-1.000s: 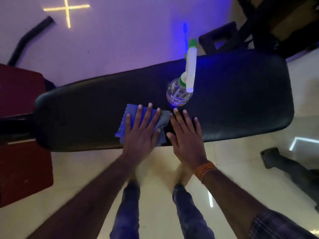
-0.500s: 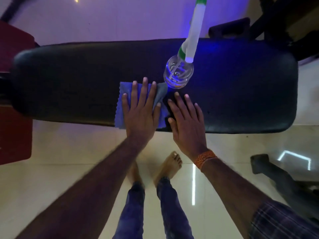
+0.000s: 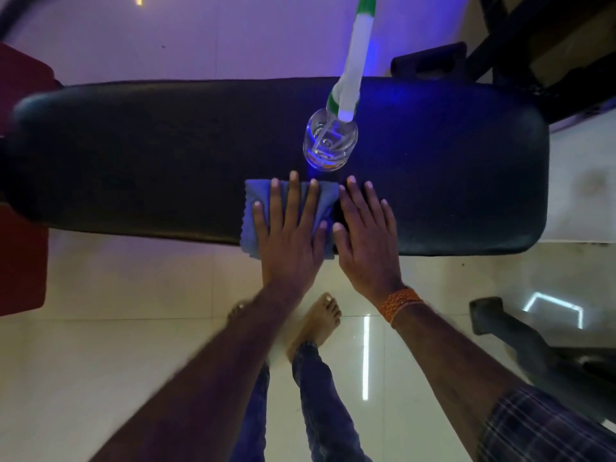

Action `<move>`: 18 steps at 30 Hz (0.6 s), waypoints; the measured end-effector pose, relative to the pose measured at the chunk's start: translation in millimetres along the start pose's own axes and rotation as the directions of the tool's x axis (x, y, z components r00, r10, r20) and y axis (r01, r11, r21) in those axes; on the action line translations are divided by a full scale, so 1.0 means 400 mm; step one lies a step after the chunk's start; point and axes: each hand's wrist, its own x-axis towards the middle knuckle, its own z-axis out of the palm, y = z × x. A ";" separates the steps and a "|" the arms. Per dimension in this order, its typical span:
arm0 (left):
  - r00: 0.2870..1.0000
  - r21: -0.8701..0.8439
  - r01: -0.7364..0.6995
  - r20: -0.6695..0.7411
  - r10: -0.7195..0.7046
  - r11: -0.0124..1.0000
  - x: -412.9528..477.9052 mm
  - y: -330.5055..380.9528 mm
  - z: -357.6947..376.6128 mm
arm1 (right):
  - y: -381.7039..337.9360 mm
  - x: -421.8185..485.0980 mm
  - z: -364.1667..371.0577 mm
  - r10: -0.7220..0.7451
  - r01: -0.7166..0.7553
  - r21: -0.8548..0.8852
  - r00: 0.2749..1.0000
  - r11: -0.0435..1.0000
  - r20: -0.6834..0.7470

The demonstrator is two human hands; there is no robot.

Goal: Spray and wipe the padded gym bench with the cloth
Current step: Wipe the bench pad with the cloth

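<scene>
A black padded gym bench [image 3: 140, 151] runs across the view. On its near edge lies a blue cloth [image 3: 255, 211], and my left hand [image 3: 290, 228] presses flat on it with fingers spread. My right hand [image 3: 365, 228] lies flat on the bare pad just right of the cloth, fingers apart, holding nothing. A clear spray bottle [image 3: 330, 141] with a white and green head stands upright on the pad just beyond my fingertips, untouched.
Glossy pale floor tiles lie below the bench, with my bare feet [image 3: 316, 321] under its near edge. A red pad [image 3: 20, 261] sits at the left. Dark gym equipment [image 3: 520, 341] stands at lower right, and a black frame [image 3: 533, 55] at upper right.
The view has shifted so the bench now lies level across the frame. Both hands stay flat in the same places on the cloth and pad; the bottle has not moved.
</scene>
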 end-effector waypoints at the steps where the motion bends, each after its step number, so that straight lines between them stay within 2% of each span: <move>1: 1.000 0.005 -0.018 0.016 0.018 1.000 -0.021 0.001 -0.002 | -0.004 0.001 -0.003 0.009 -0.009 0.005 1.000 1.000 0.006; 4: 0.999 0.043 -0.042 0.010 0.041 0.998 0.024 -0.046 -0.011 | -0.011 0.000 -0.004 0.018 -0.018 0.001 1.000 1.000 0.002; 8: 0.984 0.048 0.178 -0.039 -0.176 0.983 0.156 -0.111 -0.024 | -0.027 -0.002 0.010 0.050 -0.050 -0.018 0.999 0.999 -0.016; 10: 0.977 0.051 0.206 -0.056 -0.203 0.977 0.139 -0.078 -0.018 | -0.045 0.006 0.014 0.083 -0.083 -0.011 0.996 0.996 -0.012; 15: 0.999 0.044 -0.046 0.020 0.045 0.998 0.002 -0.069 -0.021 | -0.070 0.024 0.007 0.135 -0.135 -0.011 0.990 0.991 -0.038; 18: 0.997 0.090 -0.067 0.037 0.064 0.994 0.084 -0.143 -0.043 | -0.073 0.023 0.012 0.138 -0.140 -0.034 0.989 0.990 -0.053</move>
